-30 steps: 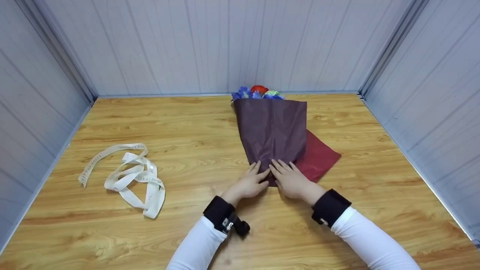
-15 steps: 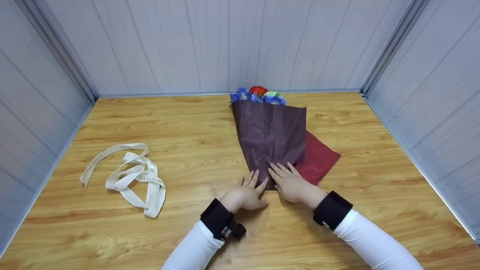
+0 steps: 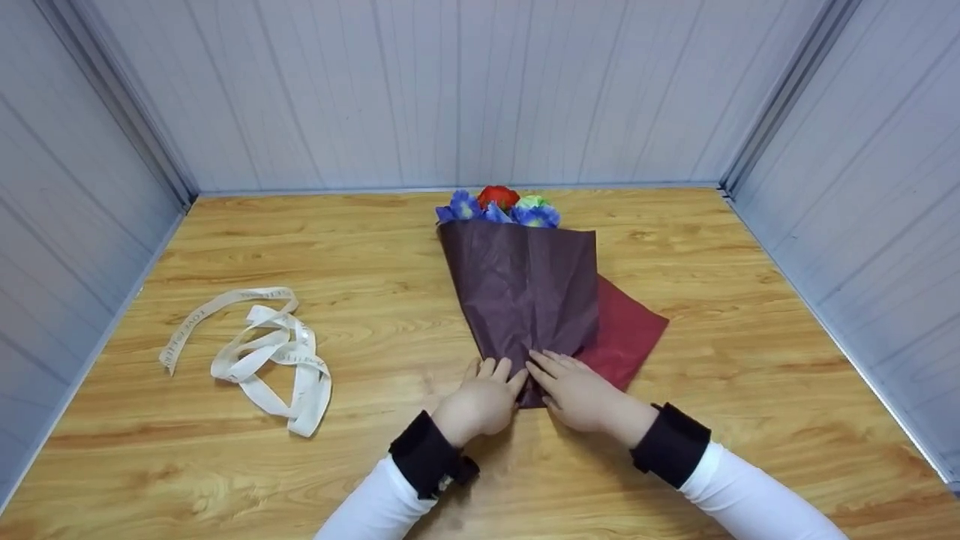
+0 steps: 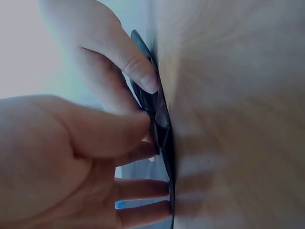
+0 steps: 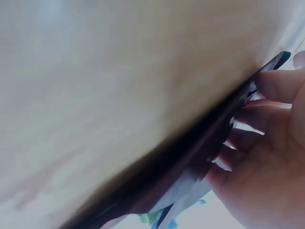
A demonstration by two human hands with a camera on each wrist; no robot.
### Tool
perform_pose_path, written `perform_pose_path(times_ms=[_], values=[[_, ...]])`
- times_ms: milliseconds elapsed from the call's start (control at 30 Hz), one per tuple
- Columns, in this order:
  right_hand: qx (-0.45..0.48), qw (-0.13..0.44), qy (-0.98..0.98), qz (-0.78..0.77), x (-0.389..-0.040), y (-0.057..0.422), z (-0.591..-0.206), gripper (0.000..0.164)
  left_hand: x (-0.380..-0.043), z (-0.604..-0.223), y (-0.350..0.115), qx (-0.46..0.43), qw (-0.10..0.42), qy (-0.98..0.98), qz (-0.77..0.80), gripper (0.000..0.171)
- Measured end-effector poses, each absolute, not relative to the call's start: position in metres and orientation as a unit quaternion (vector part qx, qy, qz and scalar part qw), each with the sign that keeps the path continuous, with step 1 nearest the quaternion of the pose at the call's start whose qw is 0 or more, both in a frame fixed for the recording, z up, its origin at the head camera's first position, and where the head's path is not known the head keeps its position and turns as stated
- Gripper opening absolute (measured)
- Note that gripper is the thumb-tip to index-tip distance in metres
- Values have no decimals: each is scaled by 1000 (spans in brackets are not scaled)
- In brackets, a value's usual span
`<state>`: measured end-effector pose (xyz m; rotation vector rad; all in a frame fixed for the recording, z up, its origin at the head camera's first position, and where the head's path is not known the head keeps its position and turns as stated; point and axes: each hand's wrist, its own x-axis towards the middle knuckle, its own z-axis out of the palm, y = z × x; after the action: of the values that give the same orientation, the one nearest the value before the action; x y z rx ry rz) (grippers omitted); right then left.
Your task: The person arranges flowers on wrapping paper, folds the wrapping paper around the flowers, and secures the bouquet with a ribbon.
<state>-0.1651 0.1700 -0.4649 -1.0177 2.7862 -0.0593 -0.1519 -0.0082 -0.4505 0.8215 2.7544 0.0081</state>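
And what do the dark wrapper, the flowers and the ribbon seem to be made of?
The dark wrapper looks like thin paper or plastic sheet with a faint sheen: it shows creases. The flowers could be fabric, judging by their vivid, fairly matt petals, but they're too small to be sure. The ribbon seems a smooth, woven or satin-like strip: pale, printed, lying in loose loops.

Wrapping [image 3: 517,289] looks papery (faintly glossy) — the tabletop [image 3: 375,274], smooth wood.

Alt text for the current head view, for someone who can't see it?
A person's left hand and right hand touch the narrow near end of dark purple paper, with red, blue and pale green flowers showing at its far end. Red paper juts out right; loose white ribbon lies left on the table.
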Motion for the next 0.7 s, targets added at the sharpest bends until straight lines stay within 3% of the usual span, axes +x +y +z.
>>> perform_pose_path(times_ms=[233,500,600,700], values=[[-375,39,926,-4,-152,168,-464,49,-138,-447,-9,291,77,953,-22,44],[-386,29,922,-11,-138,167,-462,47,-140,-448,-13,315,23,949,-4,35],[-387,37,921,-15,-136,168,-461,45,-142,-452,-13,317,11,948,22,39],[-380,64,922,-18,-135,171,-460,47,-143,-455,-13,314,7,948,40,54]])
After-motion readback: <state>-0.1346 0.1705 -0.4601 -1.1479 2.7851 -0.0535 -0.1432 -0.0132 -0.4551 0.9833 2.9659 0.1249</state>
